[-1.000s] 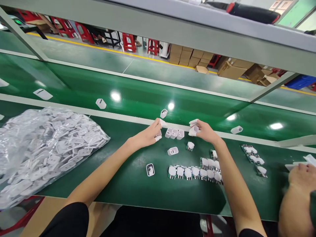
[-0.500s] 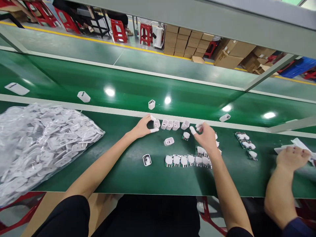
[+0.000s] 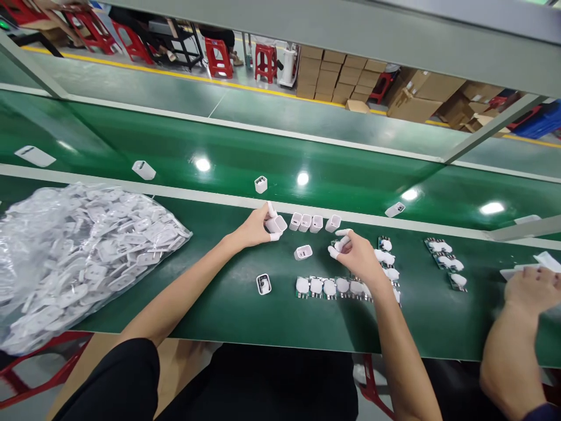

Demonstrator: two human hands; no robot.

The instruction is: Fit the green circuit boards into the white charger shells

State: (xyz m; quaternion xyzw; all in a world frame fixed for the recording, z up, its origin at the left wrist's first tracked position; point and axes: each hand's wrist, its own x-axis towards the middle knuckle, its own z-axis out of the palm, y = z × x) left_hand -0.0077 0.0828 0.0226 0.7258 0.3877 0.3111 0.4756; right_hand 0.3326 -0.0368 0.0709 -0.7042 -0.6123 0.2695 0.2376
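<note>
1. Left grip [image 3: 255, 228] grasps a white casing [image 3: 277, 224] between thumb and finger.
2. Right grip [image 3: 358, 255] curls around a circuit board [image 3: 336, 242]; cannot tell whether it is held.
3. Between the grips, three casings [image 3: 305, 222] line the green tabletop [image 3: 219, 304].
4. Beyond both grips: red stools [image 3: 219, 60], stacked cartons [image 3: 326, 75].

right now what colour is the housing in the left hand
The housing is white; head view shows it.

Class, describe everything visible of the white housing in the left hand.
The white housing is a plastic-looking box with rounded corners and an open-looking end facing right. It leans, held between white-covered fingertips of the left hand, left of and apart from a row of similar housings. Whether it touches the green table is unclear.
</note>
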